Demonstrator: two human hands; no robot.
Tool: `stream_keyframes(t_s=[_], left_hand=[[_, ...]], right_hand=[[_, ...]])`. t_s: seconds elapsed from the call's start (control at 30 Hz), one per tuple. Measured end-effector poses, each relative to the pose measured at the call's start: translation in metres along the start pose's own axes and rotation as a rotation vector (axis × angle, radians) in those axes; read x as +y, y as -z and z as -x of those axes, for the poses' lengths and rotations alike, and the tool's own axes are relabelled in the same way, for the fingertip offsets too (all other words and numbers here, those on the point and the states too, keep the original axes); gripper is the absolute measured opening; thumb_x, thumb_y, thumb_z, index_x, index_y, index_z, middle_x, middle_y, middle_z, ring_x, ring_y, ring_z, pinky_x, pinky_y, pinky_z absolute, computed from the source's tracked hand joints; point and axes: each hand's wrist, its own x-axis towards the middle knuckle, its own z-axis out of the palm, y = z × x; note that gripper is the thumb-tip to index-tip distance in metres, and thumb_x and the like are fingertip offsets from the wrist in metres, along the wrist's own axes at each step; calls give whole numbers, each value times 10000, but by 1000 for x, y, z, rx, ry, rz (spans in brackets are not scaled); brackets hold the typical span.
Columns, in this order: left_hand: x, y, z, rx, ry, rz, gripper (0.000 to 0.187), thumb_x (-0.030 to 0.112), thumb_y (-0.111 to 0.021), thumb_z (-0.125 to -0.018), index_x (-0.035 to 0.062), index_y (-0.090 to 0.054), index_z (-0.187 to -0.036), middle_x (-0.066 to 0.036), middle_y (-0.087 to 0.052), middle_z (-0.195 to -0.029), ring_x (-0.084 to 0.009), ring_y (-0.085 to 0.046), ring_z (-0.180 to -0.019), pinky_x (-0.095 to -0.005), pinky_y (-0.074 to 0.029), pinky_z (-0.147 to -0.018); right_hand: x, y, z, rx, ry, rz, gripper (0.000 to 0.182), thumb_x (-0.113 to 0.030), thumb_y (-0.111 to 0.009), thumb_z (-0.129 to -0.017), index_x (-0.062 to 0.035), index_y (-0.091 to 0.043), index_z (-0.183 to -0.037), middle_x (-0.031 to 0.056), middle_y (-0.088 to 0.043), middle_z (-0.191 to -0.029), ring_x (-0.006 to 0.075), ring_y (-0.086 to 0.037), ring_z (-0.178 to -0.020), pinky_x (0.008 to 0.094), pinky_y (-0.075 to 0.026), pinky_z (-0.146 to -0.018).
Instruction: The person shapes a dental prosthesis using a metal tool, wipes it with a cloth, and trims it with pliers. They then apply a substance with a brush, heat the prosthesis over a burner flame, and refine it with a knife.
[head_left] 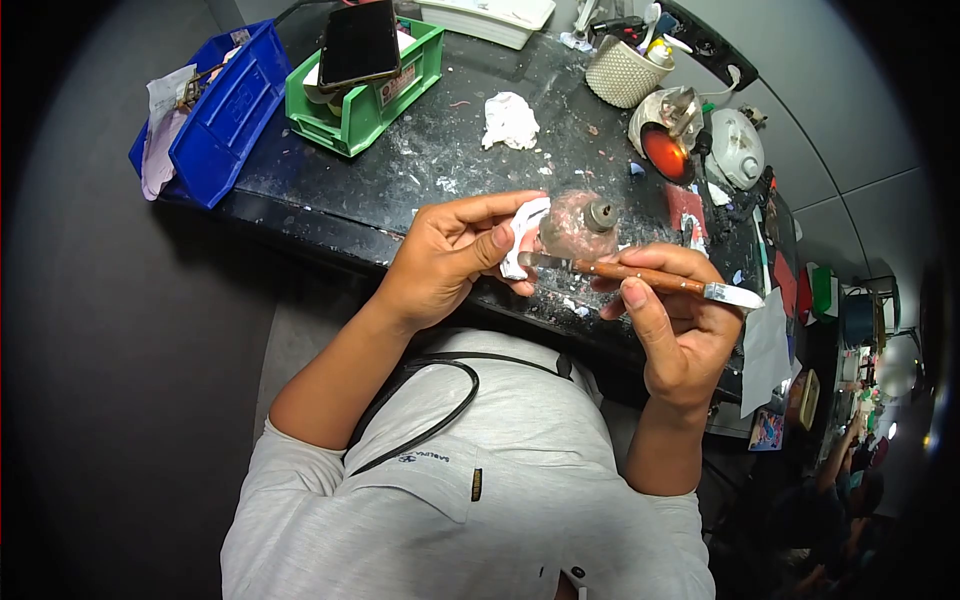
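My left hand point(440, 255) pinches a crumpled white cloth or tissue point(525, 236) between thumb and fingers. My right hand point(678, 325) grips a wax knife point(650, 277) by its brown wooden handle. Its narrow metal end points left, right at the white cloth, and its wider pale blade point(735, 295) sticks out to the right past my fingers. Just beyond both hands stands a round glass spirit lamp point(578, 228) with a metal wick collar on top; no flame shows on it.
On the black, scrap-strewn bench point(400, 165) lies a crumpled white cloth point(510, 120). A blue bin point(230, 115) and a green bin point(365, 110) carrying a phone point(358, 45) stand left. At right are a tool cup point(627, 72), a glowing orange heater point(667, 153) and a white paper point(765, 345).
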Motion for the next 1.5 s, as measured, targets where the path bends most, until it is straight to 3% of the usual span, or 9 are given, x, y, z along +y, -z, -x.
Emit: stream_keyframes(t_s=[0.1,0.53,0.67,0.77,1.5], left_hand=[[-2,0,0,15,0,-45,537,256,-612,-1009,-78,-493,-1413,-121,-685,-1057,-180,-704,-845,-331,-636,-741],[1,-3,1,30,19,-49,550,269,-613,-1009,-79,-489,-1416,-134,-686,-1035,-180,-698,-848,-327,-631,-745],[1,-2,0,25,10,-48,546,260,-621,-1005,-80,-493,-1413,-135,-676,-993,-191,-691,-843,-325,-623,-739],[0,-2,1,32,11,-45,540,255,-625,-1003,-77,-499,-1410,-139,-675,-982,-200,-691,-842,-328,-617,-733],[-1,-1,0,41,11,-50,520,247,-625,-1004,-69,-512,-1401,-163,-680,-1013,-217,-705,-853,-334,-617,-736]], right_hand=[[-1,-2,0,22,-7,2,189,33,-676,-917,55,-639,-1101,173,-731,-1002,173,-719,-877,253,-572,-760],[-1,-1,0,25,-35,-18,189,26,-652,-925,65,-627,-1108,192,-725,-992,175,-720,-830,238,-574,-666],[11,24,-8,195,85,-23,171,-17,-584,-974,88,-610,-1107,244,-711,-995,198,-713,-768,241,-578,-586],[24,46,-15,347,39,-8,177,-25,-573,-987,94,-609,-1114,245,-704,-994,213,-710,-751,250,-577,-557],[24,45,-12,295,23,-47,182,1,-576,-971,111,-608,-1112,235,-692,-980,212,-704,-749,237,-554,-539]])
